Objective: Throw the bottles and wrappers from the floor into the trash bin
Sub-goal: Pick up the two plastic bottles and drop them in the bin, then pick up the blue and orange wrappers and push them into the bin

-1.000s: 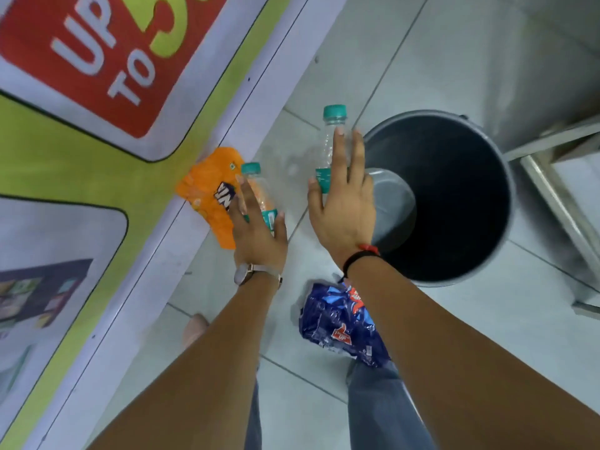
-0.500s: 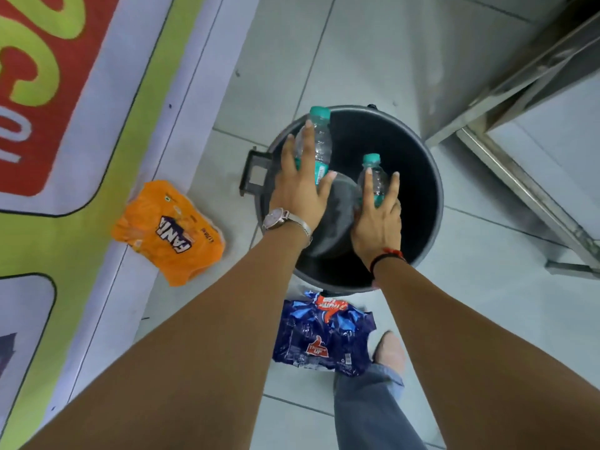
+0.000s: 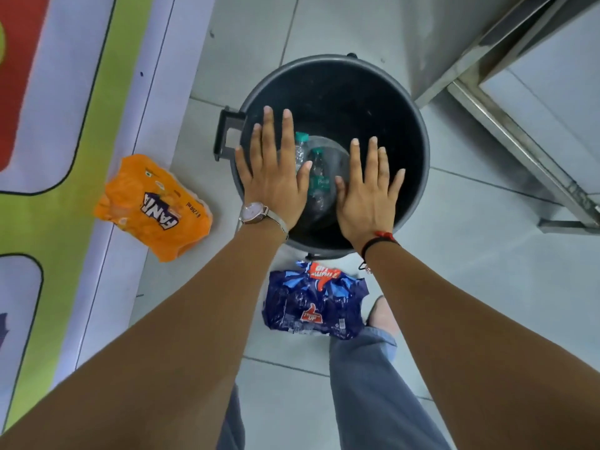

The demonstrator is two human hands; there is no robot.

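A round dark trash bin (image 3: 418, 131) stands on the tiled floor. Two clear bottles with teal caps lie at its bottom: one (image 3: 300, 147) partly behind my left hand, the other (image 3: 319, 183) between my hands. My left hand (image 3: 272, 177), with a watch on the wrist, hovers flat over the bin's left rim, fingers spread and holding nothing. My right hand (image 3: 368, 190), with a red and black wrist thread, hovers flat over the bin, also holding nothing. An orange wrapper (image 3: 154, 206) lies on the floor left of the bin. A blue wrapper (image 3: 315, 303) lies just in front of the bin.
A printed green, red and white panel (image 3: 65, 125) runs along the left. A metal frame with legs (image 3: 519, 131) stands at the right, close to the bin. My grey trouser legs (image 3: 373, 384) and a foot (image 3: 381, 315) are beside the blue wrapper.
Both hands carried a bottle each over the bin and let go. The bottles now lie inside the bin, and both hands are spread flat above it.
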